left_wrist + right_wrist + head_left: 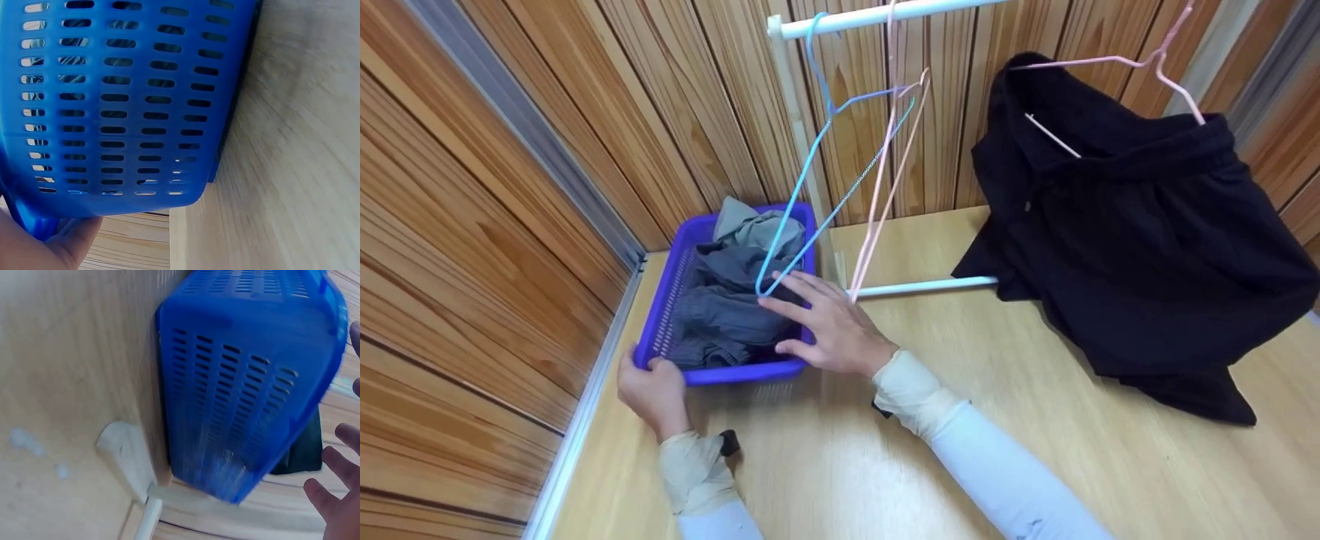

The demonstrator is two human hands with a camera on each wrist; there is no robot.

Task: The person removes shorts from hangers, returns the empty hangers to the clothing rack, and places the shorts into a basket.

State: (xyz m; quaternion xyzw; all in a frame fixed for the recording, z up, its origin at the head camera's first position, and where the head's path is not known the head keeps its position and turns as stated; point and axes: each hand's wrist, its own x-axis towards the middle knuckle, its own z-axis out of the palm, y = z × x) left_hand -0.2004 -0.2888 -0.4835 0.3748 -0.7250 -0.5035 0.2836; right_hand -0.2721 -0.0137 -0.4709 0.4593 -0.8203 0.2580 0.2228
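A blue-purple plastic basket with slotted sides stands at the left, filled with folded grey clothes. My left hand grips its near left corner, thumb over the rim; the left wrist view shows fingers against the basket's outer wall. My right hand hovers over the basket's right edge with fingers spread and straight. Its fingertips are right at the lower corner of a blue hanger in the head view. In the right wrist view the spread fingers are beside the basket rim.
A white rack bar carries the blue hanger and a pink hanger. Black shorts hang on another pink hanger at the right. A lower white bar runs near the wooden floor. Wood-panelled walls enclose the corner.
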